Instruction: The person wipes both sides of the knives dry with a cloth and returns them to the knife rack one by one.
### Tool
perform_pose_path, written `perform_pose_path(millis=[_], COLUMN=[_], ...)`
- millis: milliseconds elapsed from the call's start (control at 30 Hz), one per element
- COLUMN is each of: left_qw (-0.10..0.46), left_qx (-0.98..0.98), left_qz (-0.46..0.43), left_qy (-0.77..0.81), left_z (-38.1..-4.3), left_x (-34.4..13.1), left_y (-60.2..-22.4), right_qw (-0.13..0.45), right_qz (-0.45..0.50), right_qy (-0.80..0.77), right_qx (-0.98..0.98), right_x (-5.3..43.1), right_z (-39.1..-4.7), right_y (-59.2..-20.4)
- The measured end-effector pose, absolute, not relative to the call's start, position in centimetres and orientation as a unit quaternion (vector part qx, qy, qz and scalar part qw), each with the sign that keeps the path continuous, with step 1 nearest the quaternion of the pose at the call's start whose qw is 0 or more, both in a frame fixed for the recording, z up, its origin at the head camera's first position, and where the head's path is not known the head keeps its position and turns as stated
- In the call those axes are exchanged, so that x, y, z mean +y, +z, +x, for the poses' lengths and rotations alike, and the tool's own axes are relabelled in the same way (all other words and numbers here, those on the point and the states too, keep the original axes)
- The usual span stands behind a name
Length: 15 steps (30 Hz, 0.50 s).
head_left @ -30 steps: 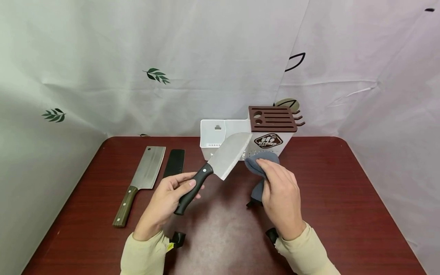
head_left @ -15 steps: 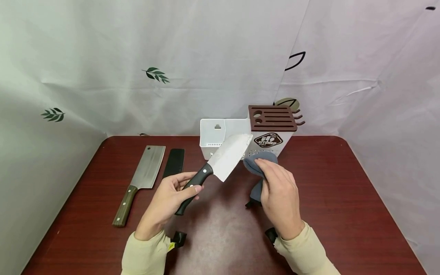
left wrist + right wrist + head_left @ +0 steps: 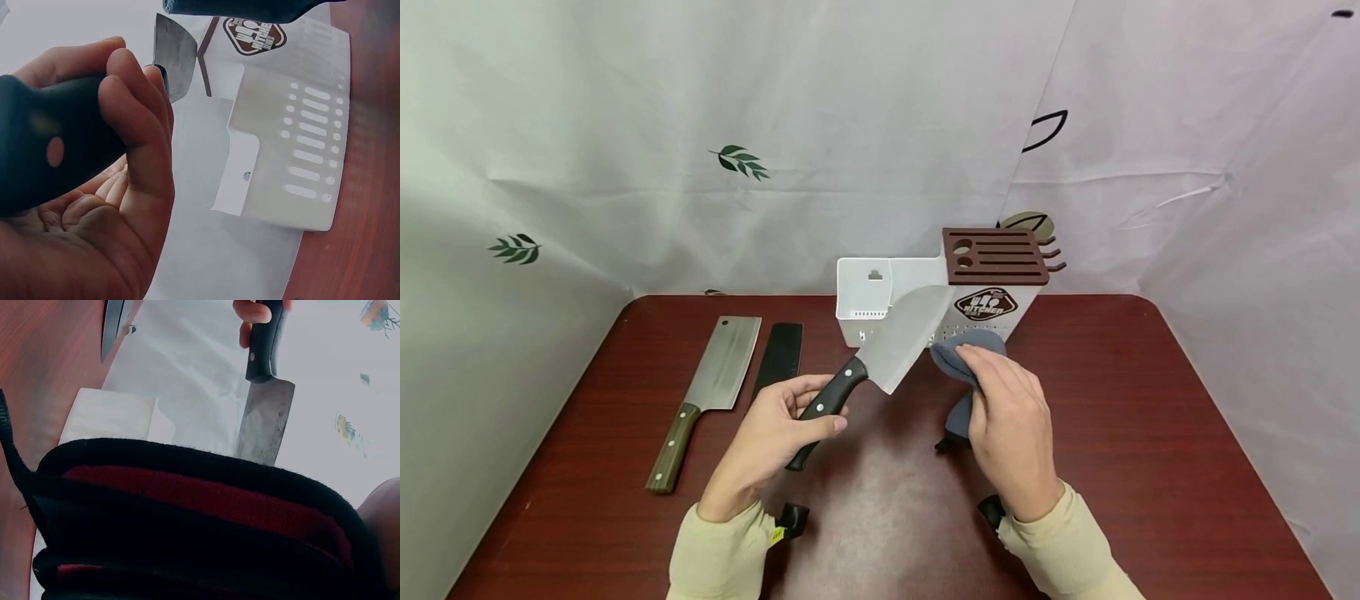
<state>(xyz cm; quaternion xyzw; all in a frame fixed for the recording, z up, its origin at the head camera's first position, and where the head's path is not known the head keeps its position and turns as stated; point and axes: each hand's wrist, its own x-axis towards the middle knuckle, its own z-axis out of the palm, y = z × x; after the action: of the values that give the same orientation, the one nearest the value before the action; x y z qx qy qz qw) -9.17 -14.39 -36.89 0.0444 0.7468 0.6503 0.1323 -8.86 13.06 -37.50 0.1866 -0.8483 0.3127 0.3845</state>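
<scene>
My left hand holds a broad kitchen knife by its black riveted handle, blade raised and pointing away to the right. In the left wrist view, curled fingers wrap the handle. My right hand pinches a folded grey-blue cloth just right of the blade, and part of the cloth hangs below the fingers. Up close, the right wrist view shows the cloth's black edging and red inner side, with the knife blade beyond it.
Left on the red-brown table lie a cleaver with a wooden handle and a dark, flat blade-shaped piece, partly behind my left hand. At the back stands a white knife rack with a brown slotted top and side hooks.
The left thumb has slid off the top of the handle and now stretches beside it. The blade has turned slightly, its glare coming and fading. The right hand and cloth barely moved.
</scene>
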Motion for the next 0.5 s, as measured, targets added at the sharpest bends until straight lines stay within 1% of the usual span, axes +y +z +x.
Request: perform_pose_path(millis=[267, 500], left_qw=[0.141, 0.155], left_qx=[0.727, 0.729], left_qz=[0.046, 0.075], left_qy=[0.67, 0.663], left_z=[-9.18, -9.2], left_x=[-14.34, -14.34], left_y=[-37.0, -36.98], right_qw=[0.379, 0.383], right_qz=[0.184, 0.185], right_qy=[0.313, 0.319], right_qx=[-0.851, -0.847], right_x=[13.14, 13.12], right_z=[-8.75, -8.76], right_y=[-37.43, -37.39])
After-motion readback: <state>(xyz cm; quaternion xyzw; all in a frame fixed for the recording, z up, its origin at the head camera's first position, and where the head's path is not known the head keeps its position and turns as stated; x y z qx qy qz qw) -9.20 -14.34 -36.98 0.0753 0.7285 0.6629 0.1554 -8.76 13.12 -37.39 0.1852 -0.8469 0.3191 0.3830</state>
